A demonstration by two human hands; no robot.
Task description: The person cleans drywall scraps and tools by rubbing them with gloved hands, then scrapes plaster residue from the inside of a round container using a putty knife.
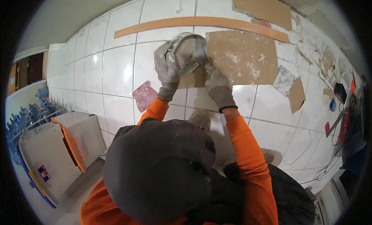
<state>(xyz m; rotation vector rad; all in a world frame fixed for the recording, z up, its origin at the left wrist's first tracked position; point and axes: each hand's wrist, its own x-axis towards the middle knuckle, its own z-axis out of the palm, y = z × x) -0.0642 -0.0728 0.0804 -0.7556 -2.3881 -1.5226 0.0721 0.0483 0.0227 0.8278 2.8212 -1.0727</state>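
A round bowl [188,52], pale and crusted with grey plaster-like residue, is tilted above the tiled floor. My left hand [166,64], in a dusty grey work glove, is closed on the bowl's left side. My right hand [219,82], gloved the same way, is closed near the bowl's lower right edge. What sits in its fingers is mostly hidden, and I cannot tell its kind. Beneath and right of the bowl lies a flat brown cardboard sheet [242,56] with whitish smears.
A long wooden strip [201,21] crosses beyond the cardboard, with another board [263,8] behind it. A reddish scrap [145,96] lies left. Plastic boxes [58,147] stand at lower left. Tools and cables [343,120] lie along the right side.
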